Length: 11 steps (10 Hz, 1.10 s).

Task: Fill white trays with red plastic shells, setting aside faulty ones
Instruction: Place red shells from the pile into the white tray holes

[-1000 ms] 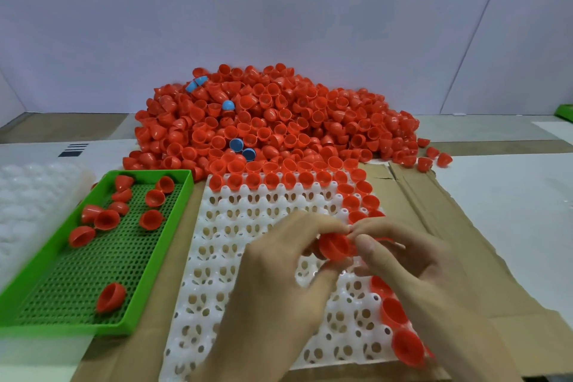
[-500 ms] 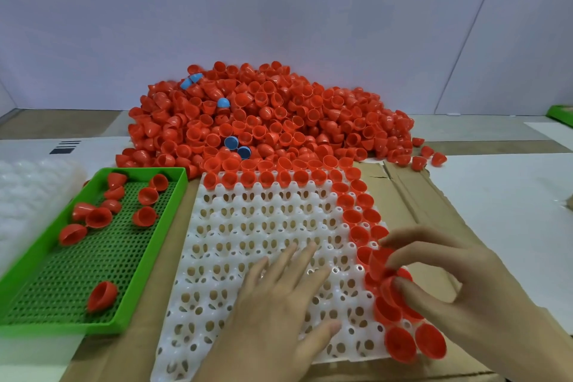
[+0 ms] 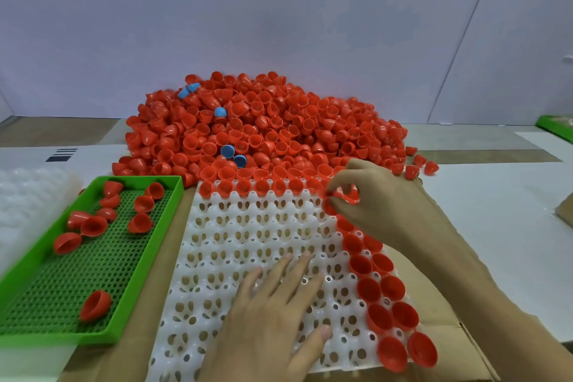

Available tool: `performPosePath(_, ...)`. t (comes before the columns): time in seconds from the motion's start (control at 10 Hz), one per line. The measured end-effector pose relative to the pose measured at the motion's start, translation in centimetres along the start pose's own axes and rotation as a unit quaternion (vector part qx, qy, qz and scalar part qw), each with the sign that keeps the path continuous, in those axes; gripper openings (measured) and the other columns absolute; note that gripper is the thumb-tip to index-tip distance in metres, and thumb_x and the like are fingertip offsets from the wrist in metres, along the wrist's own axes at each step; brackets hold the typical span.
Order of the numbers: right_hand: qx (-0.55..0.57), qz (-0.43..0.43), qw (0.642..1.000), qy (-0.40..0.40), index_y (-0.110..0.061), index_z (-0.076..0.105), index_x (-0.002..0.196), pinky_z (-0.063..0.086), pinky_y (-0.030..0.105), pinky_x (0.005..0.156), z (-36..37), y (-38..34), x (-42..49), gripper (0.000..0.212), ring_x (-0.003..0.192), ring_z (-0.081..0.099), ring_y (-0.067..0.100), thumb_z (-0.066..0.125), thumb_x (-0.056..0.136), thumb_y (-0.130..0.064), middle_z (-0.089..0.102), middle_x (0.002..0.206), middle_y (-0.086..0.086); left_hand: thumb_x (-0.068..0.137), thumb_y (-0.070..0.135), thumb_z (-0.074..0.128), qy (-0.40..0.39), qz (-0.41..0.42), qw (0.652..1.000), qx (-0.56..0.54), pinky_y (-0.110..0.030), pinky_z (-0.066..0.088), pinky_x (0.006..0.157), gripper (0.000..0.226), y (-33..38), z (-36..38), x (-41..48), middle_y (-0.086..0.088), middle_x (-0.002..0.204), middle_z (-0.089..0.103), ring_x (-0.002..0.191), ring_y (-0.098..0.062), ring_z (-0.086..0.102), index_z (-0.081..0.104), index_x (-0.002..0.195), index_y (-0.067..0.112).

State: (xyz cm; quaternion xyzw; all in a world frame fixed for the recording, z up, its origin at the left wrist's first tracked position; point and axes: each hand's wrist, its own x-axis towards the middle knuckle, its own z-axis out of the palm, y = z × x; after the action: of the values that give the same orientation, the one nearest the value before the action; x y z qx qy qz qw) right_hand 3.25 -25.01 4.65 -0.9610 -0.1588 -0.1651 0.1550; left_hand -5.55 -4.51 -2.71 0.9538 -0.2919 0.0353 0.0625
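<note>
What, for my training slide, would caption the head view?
Left hand flat on the white tray; right hand pinches a red shell at its far corner, green tray with loose shells alongside.

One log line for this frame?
left hand: flat on white plastic tray | right hand: pinching red plastic shell near tray's far right corner

The table point(image 3: 496, 195) bears a flattened cardboard sheet point(image 3: 148, 304) and a heap of red shells point(image 3: 263, 127).

red shells point(image 3: 266, 130), white tray point(image 3: 248, 242), green basket point(image 3: 55, 291)
</note>
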Motion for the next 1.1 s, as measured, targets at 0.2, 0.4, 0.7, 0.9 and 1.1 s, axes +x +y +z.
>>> performPosePath(0.2, -0.045, -0.021, 0.996, -0.072, -0.022, 0.076, 0.103, 0.050, 0.031, 0.078, 3.2, 0.6, 4.0, 0.016, 0.089, 0.055, 0.012, 0.069, 0.089, -0.021, 0.060, 0.096, -0.007, 0.081, 0.064, 0.035, -0.019, -0.006, 1.000, -0.019, -0.044, 0.061, 0.078, 0.058, -0.2, -0.1, 0.3, 0.009, 0.131, 0.067, 0.116, -0.010, 0.067, 0.076, 0.115, 0.037)
performPosePath(0.4, -0.086, -0.032, 0.989, -0.114, -0.023, 0.077, 0.095, 0.052, 0.033, 0.077, 3.0, 1.1, 4.8, 0.014, 0.085, 0.059, 0.013, 0.071, 0.084, -0.017, 0.056, 0.087, -0.012, 0.080, 0.065, 0.035, -0.019, -0.008, 1.000, -0.018, -0.044, 0.061, 0.078, 0.059, -0.2, 0.2, 0.3, 0.010, 0.131, 0.067, 0.116, -0.009, 0.067, 0.076, 0.114, 0.039)
performPosePath(0.7, -0.136, -0.041, 0.976, -0.165, -0.023, 0.075, 0.094, 0.030, 0.031, 0.079, 3.6, 0.9, 4.8, 0.015, 0.087, 0.049, 0.017, 0.063, 0.086, -0.019, 0.057, 0.085, -0.009, 0.078, 0.065, 0.036, 0.006, -0.004, 1.000, -0.030, -0.042, 0.061, 0.077, 0.059, -0.2, 0.6, 0.5, 0.009, 0.128, 0.069, 0.113, -0.009, 0.068, 0.077, 0.111, 0.039)
performPosePath(0.9, -0.125, -0.033, 0.973, -0.188, -0.025, 0.076, 0.097, 0.035, 0.035, 0.087, 3.4, 0.8, 4.9, 0.016, 0.092, 0.054, 0.017, 0.063, 0.089, -0.022, 0.062, 0.088, -0.011, 0.077, 0.065, 0.036, 0.012, -0.003, 0.999, -0.035, -0.042, 0.061, 0.078, 0.059, -0.2, 0.7, 0.5, 0.009, 0.127, 0.070, 0.111, -0.008, 0.069, 0.078, 0.109, 0.038)
performPosePath(1.1, -0.001, -0.001, 0.996, -0.088, -0.020, 0.079, 0.092, 0.057, 0.029, 0.069, 1.9, 1.1, 7.5, 0.014, 0.069, 0.059, 0.001, 0.068, 0.087, -0.014, 0.062, 0.076, -0.019, 0.078, 0.064, 0.036, 0.012, -0.001, 0.999, -0.033, -0.043, 0.061, 0.078, 0.059, -0.2, 0.7, 0.5, 0.008, 0.127, 0.069, 0.112, -0.009, 0.069, 0.078, 0.110, 0.037)
